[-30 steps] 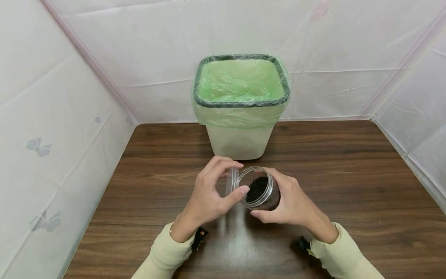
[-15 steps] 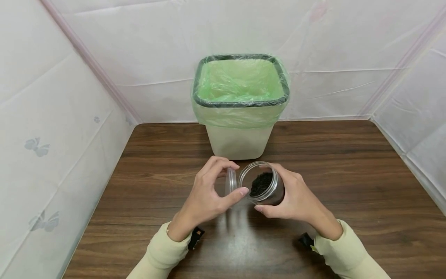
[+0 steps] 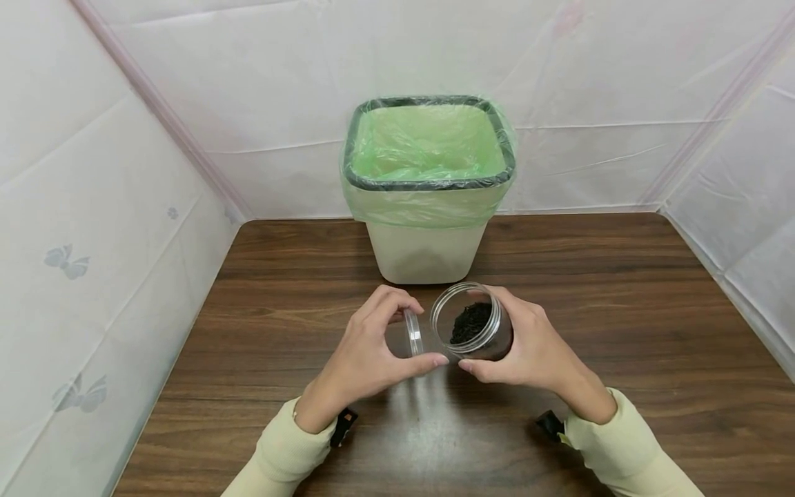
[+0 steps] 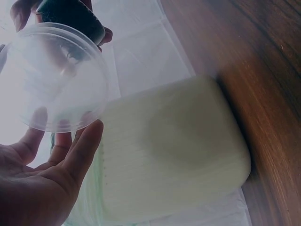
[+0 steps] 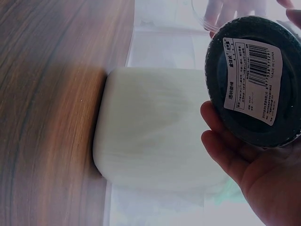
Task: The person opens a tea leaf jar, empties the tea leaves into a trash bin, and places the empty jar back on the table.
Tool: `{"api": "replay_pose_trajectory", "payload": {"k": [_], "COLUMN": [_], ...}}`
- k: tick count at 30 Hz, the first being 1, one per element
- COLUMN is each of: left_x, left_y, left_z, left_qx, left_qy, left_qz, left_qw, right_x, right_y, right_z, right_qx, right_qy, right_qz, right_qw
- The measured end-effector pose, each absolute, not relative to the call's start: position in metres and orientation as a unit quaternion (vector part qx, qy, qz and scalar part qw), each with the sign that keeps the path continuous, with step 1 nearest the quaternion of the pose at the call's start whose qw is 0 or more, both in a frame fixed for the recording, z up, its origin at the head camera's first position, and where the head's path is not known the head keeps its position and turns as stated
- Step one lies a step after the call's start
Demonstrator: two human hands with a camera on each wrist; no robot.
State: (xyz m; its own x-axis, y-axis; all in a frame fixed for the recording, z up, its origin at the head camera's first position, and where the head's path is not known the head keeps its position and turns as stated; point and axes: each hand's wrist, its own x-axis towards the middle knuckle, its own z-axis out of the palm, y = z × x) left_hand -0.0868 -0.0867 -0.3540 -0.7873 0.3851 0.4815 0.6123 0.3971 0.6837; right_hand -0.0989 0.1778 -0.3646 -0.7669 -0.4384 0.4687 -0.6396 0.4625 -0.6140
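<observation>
Gripping a lid (image 3: 414, 333) in left fingers (image 4: 84, 153), holding a tilted jar (image 3: 499, 342) in right fingers (image 5: 225, 149), a bin (image 3: 428, 255) standing behind on the desk (image 3: 621, 297)

My right hand (image 3: 531, 342) grips a clear jar (image 3: 500, 337), dark loose contents (image 3: 470, 323) inside, mouth tipped toward 10 o'clock. My left hand (image 3: 363, 345) holds a clear lid (image 3: 414, 334) at the jar's 9 o'clock, just apart. Pale bin (image 3: 428, 254), green liner (image 3: 428, 208), stands on wood table (image 3: 279, 283) at 12 o'clock.
</observation>
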Motion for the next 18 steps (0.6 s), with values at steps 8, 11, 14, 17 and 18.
{"api": "replay_pose_trajectory", "payload": {"k": [8, 11, 14, 17, 18], "left_x": [-0.0854, -0.0845, -0.0835, -0.0825, -0.0823], "left_y": [-0.0883, -0.0889, -0.0891, -0.089, -0.089], "left_z": [-0.3578, -0.3594, -0.3609, -0.3628, -0.3634], "left_qx": [-0.298, -0.293, -0.289, -0.285, -0.284], "left_qy": [-0.843, -0.85, -0.856, -0.861, -0.862], "left_qz": [-0.434, -0.425, -0.418, -0.412, -0.41], "left_qw": [0.112, 0.104, 0.097, 0.091, 0.088], "right_x": [-0.0989, -0.099, -0.099, -0.0988, -0.0986], "right_y": [0.1793, 0.1796, 0.1798, 0.1804, 0.1807], "right_z": [-0.3622, -0.361, -0.3601, -0.3597, -0.3597], "right_qx": [0.314, 0.313, 0.314, 0.313, 0.312], "right_qy": [-0.849, -0.849, -0.849, -0.849, -0.849], "right_qz": [0.407, 0.406, 0.405, 0.405, 0.405], "right_qw": [0.126, 0.127, 0.128, 0.129, 0.13]}}
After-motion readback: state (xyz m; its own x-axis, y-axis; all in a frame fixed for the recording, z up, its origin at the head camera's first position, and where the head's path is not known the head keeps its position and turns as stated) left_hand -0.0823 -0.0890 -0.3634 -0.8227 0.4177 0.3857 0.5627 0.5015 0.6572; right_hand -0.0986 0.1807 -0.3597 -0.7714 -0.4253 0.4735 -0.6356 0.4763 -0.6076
